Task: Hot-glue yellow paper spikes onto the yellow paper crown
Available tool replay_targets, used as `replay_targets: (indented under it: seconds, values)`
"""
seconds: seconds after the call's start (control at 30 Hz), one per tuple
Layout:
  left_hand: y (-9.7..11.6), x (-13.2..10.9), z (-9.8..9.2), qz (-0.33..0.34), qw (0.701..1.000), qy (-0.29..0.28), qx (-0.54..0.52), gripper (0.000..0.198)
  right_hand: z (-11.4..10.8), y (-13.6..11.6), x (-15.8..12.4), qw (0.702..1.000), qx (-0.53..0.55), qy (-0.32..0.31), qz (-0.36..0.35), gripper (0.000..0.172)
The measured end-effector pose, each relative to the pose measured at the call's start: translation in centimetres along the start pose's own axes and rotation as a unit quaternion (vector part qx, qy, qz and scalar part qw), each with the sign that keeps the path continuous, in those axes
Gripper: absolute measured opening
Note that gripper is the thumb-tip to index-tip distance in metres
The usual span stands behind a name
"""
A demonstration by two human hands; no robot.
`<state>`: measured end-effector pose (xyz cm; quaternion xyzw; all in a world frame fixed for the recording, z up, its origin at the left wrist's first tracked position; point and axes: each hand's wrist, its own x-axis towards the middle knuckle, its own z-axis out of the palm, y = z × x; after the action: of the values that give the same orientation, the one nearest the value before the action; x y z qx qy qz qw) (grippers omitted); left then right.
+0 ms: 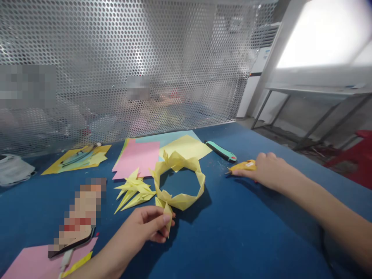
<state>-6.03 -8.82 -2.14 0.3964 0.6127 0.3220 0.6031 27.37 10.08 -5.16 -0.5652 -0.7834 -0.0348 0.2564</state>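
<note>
A ring of folded yellow paper (186, 202) stands on the blue table, its top edge broken by pointed folds. Just in front of it my left hand (152, 224) pinches a folded yellow paper point (167, 217) between thumb and fingers; whether that piece is joined to the ring I cannot tell. Several loose folded yellow paper spikes (135, 190) lie beside the ring on the left. Over to the right, my right hand (267, 170) is closed around a yellow glue gun (244, 166), its metal nozzle pointing left, low over the table.
Pink sheets (139, 155), a pale yellow sheet (186, 147) and a light blue sheet lie behind the ring. A green utility knife (221, 151) rests right of them. A phone (81, 217) with a cable is at left. Perforated metal (116, 69) borders the table's back.
</note>
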Motion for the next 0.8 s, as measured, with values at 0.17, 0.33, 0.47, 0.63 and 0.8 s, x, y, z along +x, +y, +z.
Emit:
replay_targets:
  seconds: [0.17,0.33,0.47,0.63,0.8]
  values:
    - [-0.5,0.3,-0.4,0.007,0.999,-0.002,-0.04,0.032,-0.5,1.5,0.5,0.987,-0.023,-0.139,0.08,0.062]
    - [-1.6,0.7,-0.9,0.012,0.996,0.005,-0.088,0.027,-2.2,0.4,1.5,0.961,0.029,-0.265,0.071,0.042]
    - [-1.9,0.8,-0.8,0.001,0.994,0.017,-0.111,0.035,-3.1,-0.6,2.0,0.96,0.064,-0.264,0.061,0.025]
    - [-1.2,0.4,-0.3,0.009,0.993,0.033,-0.116,0.043,-3.6,-2.9,1.7,0.968,0.158,-0.194,0.029,0.012]
    - [-1.0,0.2,-0.1,0.01,0.996,0.035,-0.078,0.051,-2.9,-6.5,-0.4,0.968,0.2,-0.153,-0.011,0.023]
